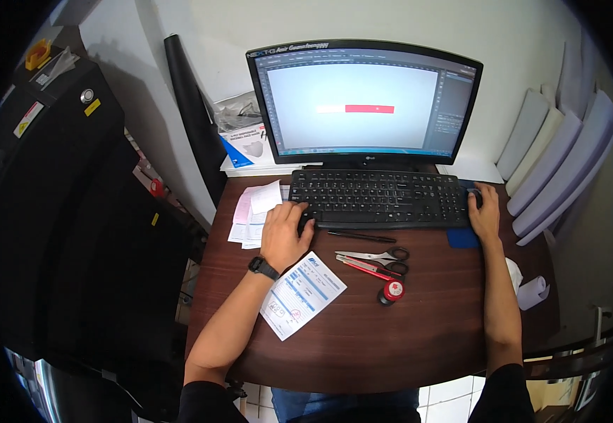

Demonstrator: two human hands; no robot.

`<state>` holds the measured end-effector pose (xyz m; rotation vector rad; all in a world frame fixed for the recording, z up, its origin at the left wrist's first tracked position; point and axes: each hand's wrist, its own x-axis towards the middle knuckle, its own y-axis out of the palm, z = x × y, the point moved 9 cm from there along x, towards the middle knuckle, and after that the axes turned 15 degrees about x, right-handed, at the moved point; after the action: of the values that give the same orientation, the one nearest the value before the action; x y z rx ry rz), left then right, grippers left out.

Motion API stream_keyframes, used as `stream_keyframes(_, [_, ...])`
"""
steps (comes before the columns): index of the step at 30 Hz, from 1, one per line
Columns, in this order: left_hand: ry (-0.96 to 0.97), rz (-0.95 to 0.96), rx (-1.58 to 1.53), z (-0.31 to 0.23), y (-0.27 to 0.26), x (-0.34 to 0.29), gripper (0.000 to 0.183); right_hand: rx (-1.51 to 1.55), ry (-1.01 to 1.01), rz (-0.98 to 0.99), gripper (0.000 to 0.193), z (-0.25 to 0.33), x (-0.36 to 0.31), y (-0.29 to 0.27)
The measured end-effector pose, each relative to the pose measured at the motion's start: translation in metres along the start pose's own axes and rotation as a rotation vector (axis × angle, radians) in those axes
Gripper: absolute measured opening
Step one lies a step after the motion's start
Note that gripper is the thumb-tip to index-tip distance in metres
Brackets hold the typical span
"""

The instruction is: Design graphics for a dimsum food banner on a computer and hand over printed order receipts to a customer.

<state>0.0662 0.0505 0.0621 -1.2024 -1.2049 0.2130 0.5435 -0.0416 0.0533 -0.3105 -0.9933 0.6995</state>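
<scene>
My left hand (pixel 285 233) rests at the left end of the black keyboard (pixel 377 199), fingertips on the corner keys and thumb held apart; it grips nothing. A dark watch (pixel 262 267) is on that wrist. My right hand (pixel 486 213) lies over a dark computer mouse (pixel 473 196), mostly hidden under the fingers, on a blue mouse pad (pixel 463 238). Behind the keyboard stands a monitor (pixel 366 134) showing a white canvas with a red bar. Beside my left wrist lies a filled-in paper form (pixel 305 296).
Below the keyboard lie a black pen (pixel 361 237), scissors (pixel 373 255), a red cutter (pixel 364 268) and a small red-and-black round stamp (pixel 392 291). Loose papers (pixel 254 211) sit at left. Paper rolls (pixel 560 162) lean at right. A large black machine (pixel 74 211) stands left of the desk (pixel 419 338).
</scene>
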Motion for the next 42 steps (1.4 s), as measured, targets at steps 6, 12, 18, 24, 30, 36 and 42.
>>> stream_keyframes(6, [-0.001, 0.000, 0.002, 0.003, 0.000, -0.001, 0.035, -0.073, -0.276, 0.023, 0.016, 0.052, -0.005, 0.009])
stream_keyframes(12, [0.017, -0.015, 0.012, 0.002, 0.001, -0.001, 0.035, -0.063, -0.256, 0.033, 0.015, 0.045, -0.006, 0.006])
stream_keyframes(18, [0.013, -0.011, 0.008, 0.003, 0.002, -0.001, 0.035, -0.061, -0.262, 0.012, 0.015, 0.048, -0.006, 0.006])
stream_keyframes(24, [-0.040, 0.008, -0.001, 0.006, -0.001, -0.002, 0.034, -0.070, 0.029, -0.072, 0.019, 0.017, 0.000, 0.002])
stream_keyframes(30, [0.002, -0.025, -0.028, 0.002, -0.002, -0.001, 0.034, 0.054, -0.023, 0.003, 0.019, -0.006, 0.000, 0.008])
stream_keyframes(36, [-0.002, -0.011, -0.024, 0.005, -0.002, -0.002, 0.034, 0.050, 0.027, 0.005, 0.018, -0.012, 0.001, 0.010])
stream_keyframes(42, [0.004, -0.014, -0.018, 0.004, 0.000, -0.002, 0.035, 0.031, 0.036, 0.018, 0.020, -0.012, 0.003, 0.011])
